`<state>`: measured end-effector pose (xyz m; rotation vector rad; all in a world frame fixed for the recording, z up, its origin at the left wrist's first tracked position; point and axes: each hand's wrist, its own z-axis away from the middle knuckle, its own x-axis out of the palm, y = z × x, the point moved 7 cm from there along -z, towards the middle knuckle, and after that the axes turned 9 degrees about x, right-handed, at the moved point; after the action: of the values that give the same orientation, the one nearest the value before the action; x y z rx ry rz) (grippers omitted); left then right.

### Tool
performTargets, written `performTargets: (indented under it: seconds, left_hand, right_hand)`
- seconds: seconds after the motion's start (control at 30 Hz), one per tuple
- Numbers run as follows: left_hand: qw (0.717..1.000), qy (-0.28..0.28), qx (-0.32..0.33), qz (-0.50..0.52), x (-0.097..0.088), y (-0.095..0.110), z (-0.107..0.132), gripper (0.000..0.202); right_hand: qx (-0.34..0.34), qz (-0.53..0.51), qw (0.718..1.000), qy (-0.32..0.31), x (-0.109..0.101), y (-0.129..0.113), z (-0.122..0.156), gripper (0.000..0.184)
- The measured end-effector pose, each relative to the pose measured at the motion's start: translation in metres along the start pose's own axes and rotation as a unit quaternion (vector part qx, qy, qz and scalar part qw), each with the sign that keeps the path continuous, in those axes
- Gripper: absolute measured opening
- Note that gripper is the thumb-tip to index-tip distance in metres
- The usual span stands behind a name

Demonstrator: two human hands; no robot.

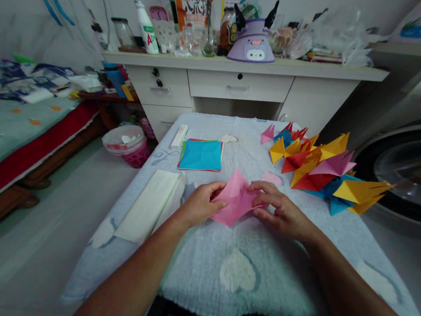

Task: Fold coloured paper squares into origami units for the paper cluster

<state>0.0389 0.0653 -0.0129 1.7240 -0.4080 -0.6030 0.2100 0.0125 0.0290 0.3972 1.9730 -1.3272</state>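
A pink sheet of origami paper (235,201), creased and turned corner-up, is held a little above the cloth-covered table (239,269). My left hand (203,203) pinches its left corner between thumb and fingers. At the opposite corner, my right hand (276,206) grips the paper with curled fingers. Beyond the hands lies a stack of square coloured paper (201,155), a blue sheet on top. To the right, several folded paper cranes (311,163) in yellow, red, pink and blue sit in a cluster.
A pale flat packet (148,206) lies left of my hands, and a small white box (179,136) stands behind it. Past the table is a white desk (240,83) with drawers, crowded with jars. A pink waste bin (136,157) and a bed (25,131) are at left.
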Motion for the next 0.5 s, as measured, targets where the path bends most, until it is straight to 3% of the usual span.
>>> performTargets:
  seconds: [0.2,0.4,0.5]
  left_hand:
    - [0.999,-0.044,-0.022,0.018,0.004,0.007,0.004,0.035]
    - [0.989,-0.020,-0.043,0.143,0.004,-0.003,0.007,0.047]
    - [0.976,-0.014,-0.060,0.209,0.004,-0.006,0.008,0.053]
  right_hand:
    - [0.035,0.037,0.998,0.026,-0.005,0.002,0.002,0.014]
    - [-0.017,0.054,0.998,0.034,-0.004,-0.005,0.002,0.011]
    - [-0.042,0.106,0.992,0.051,-0.001,-0.005,0.002,0.022]
